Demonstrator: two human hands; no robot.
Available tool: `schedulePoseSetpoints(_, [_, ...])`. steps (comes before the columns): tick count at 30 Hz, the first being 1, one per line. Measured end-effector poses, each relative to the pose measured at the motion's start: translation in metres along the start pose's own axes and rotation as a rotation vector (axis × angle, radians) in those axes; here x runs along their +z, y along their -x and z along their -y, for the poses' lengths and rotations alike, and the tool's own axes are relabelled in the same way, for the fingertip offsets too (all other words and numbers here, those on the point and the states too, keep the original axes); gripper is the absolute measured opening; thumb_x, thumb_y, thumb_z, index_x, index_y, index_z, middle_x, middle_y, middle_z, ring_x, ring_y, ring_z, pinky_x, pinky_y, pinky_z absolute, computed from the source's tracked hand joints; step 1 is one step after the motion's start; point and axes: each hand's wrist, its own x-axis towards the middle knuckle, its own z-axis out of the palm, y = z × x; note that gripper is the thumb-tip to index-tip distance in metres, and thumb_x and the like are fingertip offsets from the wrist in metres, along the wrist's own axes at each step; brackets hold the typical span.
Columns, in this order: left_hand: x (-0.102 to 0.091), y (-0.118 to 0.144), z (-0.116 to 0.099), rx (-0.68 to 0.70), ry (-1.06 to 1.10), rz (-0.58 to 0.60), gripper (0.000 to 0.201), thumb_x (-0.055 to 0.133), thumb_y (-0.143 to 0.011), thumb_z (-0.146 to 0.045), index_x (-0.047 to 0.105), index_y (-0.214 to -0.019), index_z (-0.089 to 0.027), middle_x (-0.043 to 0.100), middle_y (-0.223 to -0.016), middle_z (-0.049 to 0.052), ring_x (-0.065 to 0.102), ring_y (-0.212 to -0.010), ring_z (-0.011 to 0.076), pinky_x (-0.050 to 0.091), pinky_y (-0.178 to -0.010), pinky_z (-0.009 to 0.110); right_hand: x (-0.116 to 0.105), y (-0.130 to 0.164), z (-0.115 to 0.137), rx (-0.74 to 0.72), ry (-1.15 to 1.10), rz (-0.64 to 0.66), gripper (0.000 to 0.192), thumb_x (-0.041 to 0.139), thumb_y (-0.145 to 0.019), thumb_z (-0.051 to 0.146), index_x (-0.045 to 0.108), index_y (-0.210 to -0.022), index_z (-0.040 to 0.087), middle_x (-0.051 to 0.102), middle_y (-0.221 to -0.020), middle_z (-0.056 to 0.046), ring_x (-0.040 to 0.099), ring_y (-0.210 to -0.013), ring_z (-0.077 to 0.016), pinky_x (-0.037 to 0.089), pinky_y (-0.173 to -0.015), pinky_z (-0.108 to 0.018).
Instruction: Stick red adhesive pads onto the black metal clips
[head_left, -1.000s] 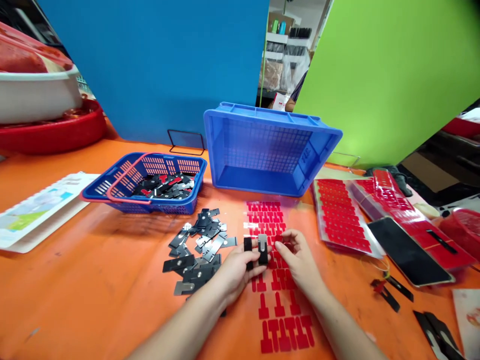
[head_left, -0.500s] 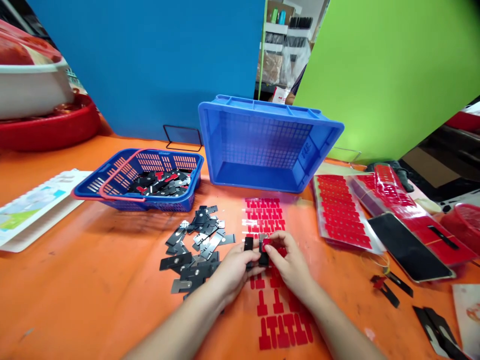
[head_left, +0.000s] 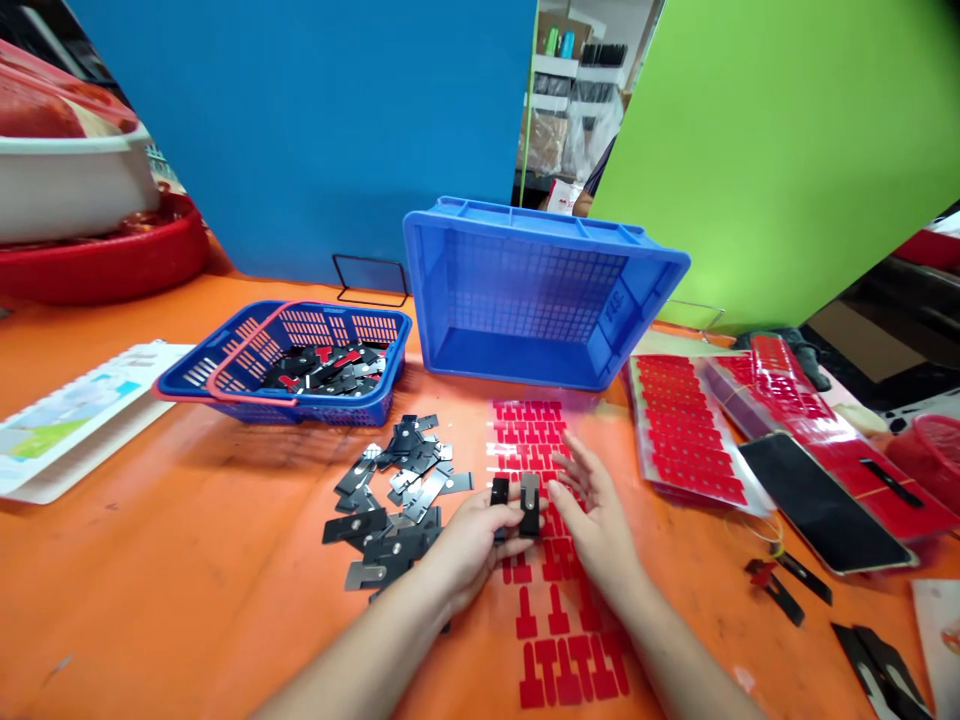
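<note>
My left hand [head_left: 480, 535] is closed on small flat black plates: one dark plate [head_left: 499, 505] by the thumb, and another black plate [head_left: 529, 505] with a grey upper part standing out by the fingers. To the right of these, my right hand [head_left: 600, 520] is open, fingers apart, with nothing visible in it. Under both hands lies a clear sheet with rows of red T-shaped stickers [head_left: 574, 672], some covered by the hands. A loose pile of black plates [head_left: 397, 545] spreads left of my left hand.
A blue basket [head_left: 345, 408] with a pink handle holds black and red pieces. Behind the sheet a blue crate [head_left: 517, 358] lies on its side. Stacked red sticker sheets [head_left: 682, 425], a phone [head_left: 821, 500] and several dark pieces [head_left: 877, 660] lie right.
My right hand has opened and drawn slightly right, away from the plate in my left hand. The red piece at its fingertips no longer shows there. The camera view has shifted slightly.
</note>
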Motion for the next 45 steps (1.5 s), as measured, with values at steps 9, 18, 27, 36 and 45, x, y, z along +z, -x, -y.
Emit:
schedulePoseSetpoints(9, [-0.001, 0.000, 0.003, 0.022, -0.100, 0.076, 0.020, 0.059, -0.066, -0.019, 0.058, -0.086, -0.016, 0.061, -0.081, 0.005, 0.059, -0.075, 0.0147, 0.047, -0.062, 0.023, 0.001, 0.001, -0.003, 0.061, -0.046, 0.112, 0.064, 0.052, -0.078, 0.026, 0.018, -0.133, 0.028, 0.057, -0.108, -0.007, 0.055, -0.099, -0.0193, 0.042, -0.086, -0.041])
schedulePoseSetpoints(18, [-0.002, 0.002, 0.001, 0.094, -0.086, 0.126, 0.036, 0.064, -0.060, -0.014, 0.059, -0.096, -0.016, 0.060, -0.079, 0.002, 0.055, -0.066, 0.0099, 0.044, -0.065, 0.023, -0.002, -0.001, 0.007, 0.108, -0.287, -0.002, 0.068, 0.056, -0.075, 0.025, 0.017, -0.131, 0.026, 0.055, -0.073, 0.003, 0.054, -0.066, -0.0129, 0.046, -0.065, -0.028])
schedulePoseSetpoints(27, [-0.005, -0.003, -0.002, 0.194, -0.054, 0.001, 0.038, 0.062, -0.062, -0.013, 0.055, -0.099, -0.013, 0.057, -0.067, -0.001, 0.056, -0.060, 0.0098, 0.046, -0.066, 0.025, -0.008, -0.002, 0.005, 0.173, -0.271, -0.052, 0.064, 0.054, -0.076, 0.028, 0.022, -0.131, 0.025, 0.049, -0.066, 0.005, 0.050, -0.055, -0.0116, 0.045, -0.055, -0.025])
schedulePoseSetpoints(36, [-0.007, -0.002, -0.002, 0.167, 0.024, 0.069, 0.038, 0.061, -0.065, -0.013, 0.056, -0.103, -0.012, 0.060, -0.073, 0.003, 0.053, -0.057, 0.0053, 0.043, -0.055, 0.015, -0.013, 0.013, 0.011, -0.248, 0.268, 0.332, 0.056, 0.048, -0.081, 0.021, 0.026, -0.130, 0.034, 0.055, -0.113, -0.003, 0.052, -0.101, -0.0196, 0.042, -0.086, -0.040])
schedulePoseSetpoints(45, [-0.009, 0.005, -0.006, 0.056, 0.096, 0.092, 0.036, 0.057, -0.071, -0.021, 0.054, -0.104, -0.009, 0.065, -0.087, 0.013, 0.059, -0.063, 0.0085, 0.047, -0.056, 0.014, -0.041, 0.016, 0.007, -0.323, 0.387, 0.045, 0.052, 0.046, -0.083, 0.021, 0.027, -0.129, 0.033, 0.063, -0.100, -0.003, 0.059, -0.091, -0.0190, 0.047, -0.074, -0.034])
